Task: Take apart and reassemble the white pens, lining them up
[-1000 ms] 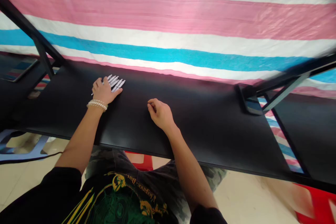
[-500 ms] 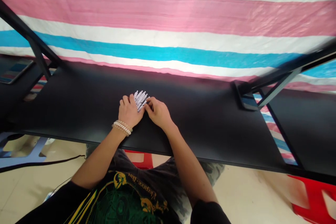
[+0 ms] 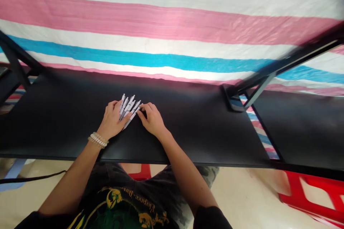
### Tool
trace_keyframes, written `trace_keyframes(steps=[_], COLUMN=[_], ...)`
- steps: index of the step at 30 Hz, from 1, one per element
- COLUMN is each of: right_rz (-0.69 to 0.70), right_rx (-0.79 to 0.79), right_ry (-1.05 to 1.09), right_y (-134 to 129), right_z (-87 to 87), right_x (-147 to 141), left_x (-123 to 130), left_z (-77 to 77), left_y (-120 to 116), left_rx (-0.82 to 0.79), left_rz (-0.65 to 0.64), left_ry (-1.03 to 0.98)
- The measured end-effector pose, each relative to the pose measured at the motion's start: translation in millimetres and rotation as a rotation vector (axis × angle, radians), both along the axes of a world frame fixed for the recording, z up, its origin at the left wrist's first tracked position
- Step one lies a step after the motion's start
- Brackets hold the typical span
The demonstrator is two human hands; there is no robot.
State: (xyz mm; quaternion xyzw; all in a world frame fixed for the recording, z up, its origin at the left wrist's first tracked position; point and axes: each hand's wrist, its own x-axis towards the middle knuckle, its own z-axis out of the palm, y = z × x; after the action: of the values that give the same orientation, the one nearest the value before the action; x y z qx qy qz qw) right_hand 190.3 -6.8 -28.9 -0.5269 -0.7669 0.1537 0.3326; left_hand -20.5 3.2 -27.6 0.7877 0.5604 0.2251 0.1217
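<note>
Pens [image 3: 128, 109] lie fanned on the black tabletop [image 3: 204, 132] between the left hand [image 3: 111, 121] and right hand [image 3: 152, 120], fingers against them, no clear clench! One careless nudge could send them rolling apart!

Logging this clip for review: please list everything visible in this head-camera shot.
retractable pens: several, white and grey, bunched on the desk between the hands
desk top: one, black, in front of the person
striped tarpaulin: one, pink, white and blue, beyond the desk
metal struts: black, at the desk's far edge
red plastic stool: at least one, red, on the floor at lower right
cable: one, black, on the floor at left
floor: cream, below the desk
left hand: one, resting against the pens
right hand: one, fingertips at the pens
bracelets: pale, on the left wrist
T-shirt: black, green and yellow print, on the torso
camouflage shorts: grey, on the legs
</note>
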Motion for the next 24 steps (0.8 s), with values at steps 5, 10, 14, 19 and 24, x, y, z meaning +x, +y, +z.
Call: trace_keyframes(steps=[5,10,14,19,24], right_rz=[-0.260,-0.774,-1.087,-1.098,-1.066], right_rx=[0.125,0.087,-0.229,-0.387,-0.341], right_ry=[-0.002,-0.314,-0.371,-0.245,-0.194], right_y=[22.6,41.7,27.0,21.3,29.2], right_z=[0.1,8.1,9.1,5.8,14.1], right_x=[65.0,239.9,357.3,403.1,402.0], left_x=[2.1,4.2,4.8,5.4,6.9], left_z=[0.7,-3.5,-7.7,-9.1,-6.0], left_y=[-5.6,-4.1,-1.3,-0.9,-2.0], left_rx=[0.038,0.107,0.117,0.120,0.100], left_rz=[-0.103,-0.230,-0.244,-0.238,-0.235], left_ry=[0.084,0.178,0.215,0.225,0.212])
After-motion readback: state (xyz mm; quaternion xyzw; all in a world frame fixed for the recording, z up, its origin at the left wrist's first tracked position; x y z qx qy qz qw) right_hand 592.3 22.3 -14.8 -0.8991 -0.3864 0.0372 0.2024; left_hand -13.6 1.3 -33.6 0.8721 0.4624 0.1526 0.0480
